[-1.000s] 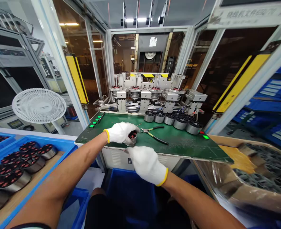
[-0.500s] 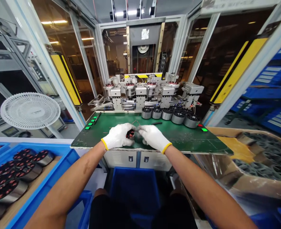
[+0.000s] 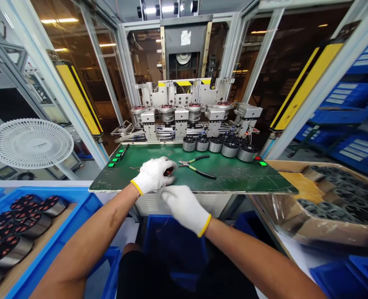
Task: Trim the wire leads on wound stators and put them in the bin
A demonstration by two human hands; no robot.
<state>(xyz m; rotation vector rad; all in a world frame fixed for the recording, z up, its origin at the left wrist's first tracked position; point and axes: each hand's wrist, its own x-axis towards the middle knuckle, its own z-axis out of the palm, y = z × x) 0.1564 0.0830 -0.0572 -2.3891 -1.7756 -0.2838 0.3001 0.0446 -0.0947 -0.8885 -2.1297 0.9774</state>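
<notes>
Both hands wear white gloves with yellow cuffs. My left hand [image 3: 152, 174] is closed round a small metal stator with copper windings [image 3: 169, 170], resting on the green work surface [image 3: 233, 174]. My right hand [image 3: 185, 207] hovers just in front of the table edge, below the stator, with its fingers curled together as in a pinch; whatever it holds is too small to make out. Pliers with green-yellow handles [image 3: 196, 166] lie on the green surface just right of the stator, untouched.
A row of several dark stators [image 3: 218, 145] stands at the back of the table before the press machine [image 3: 184, 112]. Blue bin with wound stators [image 3: 18, 224] at left, white fan [image 3: 30, 143] beyond. Cardboard box of parts [image 3: 333, 207] at right. Blue crate [image 3: 174, 245] below.
My right hand has drawn back from the stator, toward me and below the table edge. The pliers it covered are in view again. The left hand still grips the stator.
</notes>
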